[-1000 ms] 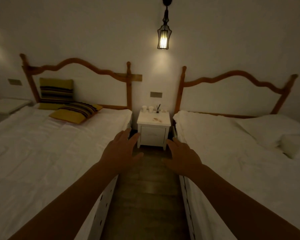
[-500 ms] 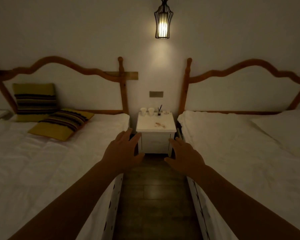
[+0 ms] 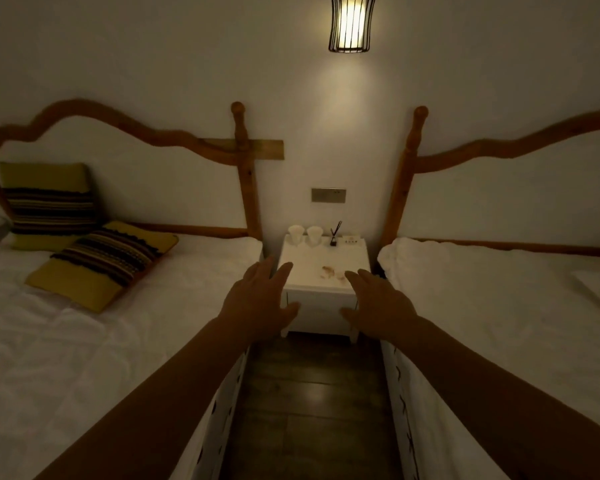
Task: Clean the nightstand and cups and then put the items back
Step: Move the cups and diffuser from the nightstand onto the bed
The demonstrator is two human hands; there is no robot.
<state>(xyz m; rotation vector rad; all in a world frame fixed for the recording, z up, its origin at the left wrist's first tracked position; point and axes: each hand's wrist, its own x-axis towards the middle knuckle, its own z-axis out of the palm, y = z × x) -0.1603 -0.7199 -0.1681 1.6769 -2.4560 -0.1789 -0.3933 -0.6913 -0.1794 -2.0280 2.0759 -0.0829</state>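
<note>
Both hands are reaching forward with fingers released, holding nothing: left hand (image 3: 257, 303), right hand (image 3: 378, 303). Beyond the fingertips, the white nightstand (image 3: 323, 296) is carrying two white cups (image 3: 305, 234), a reed diffuser (image 3: 334, 233) and brownish stains (image 3: 331, 273). No writing is readable.

A small white nightstand (image 3: 321, 299) stands against the wall between two beds, its top marked with brownish stains (image 3: 329, 271) near the front. Two white cups (image 3: 305, 234) stand upright side by side at the back left corner of its top
</note>
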